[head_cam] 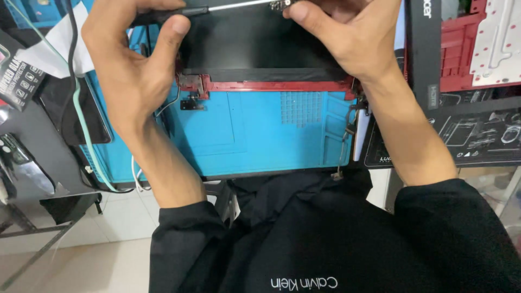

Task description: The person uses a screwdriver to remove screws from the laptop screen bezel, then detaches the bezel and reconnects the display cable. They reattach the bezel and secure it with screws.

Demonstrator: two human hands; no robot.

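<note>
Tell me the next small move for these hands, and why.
Probably steady the tip first: the left hand grips the screwdriver handle, the right hand pinches its shaft end at the top edge of the dark laptop panel, where the tip itself is cut off from view.

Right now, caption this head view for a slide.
Left hand holds screwdriver; right hand steadies laptop panel over blue mat.

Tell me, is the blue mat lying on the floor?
No. The blue mat lies on a table under the laptop panel, with the tiled floor visible lower down.
</note>
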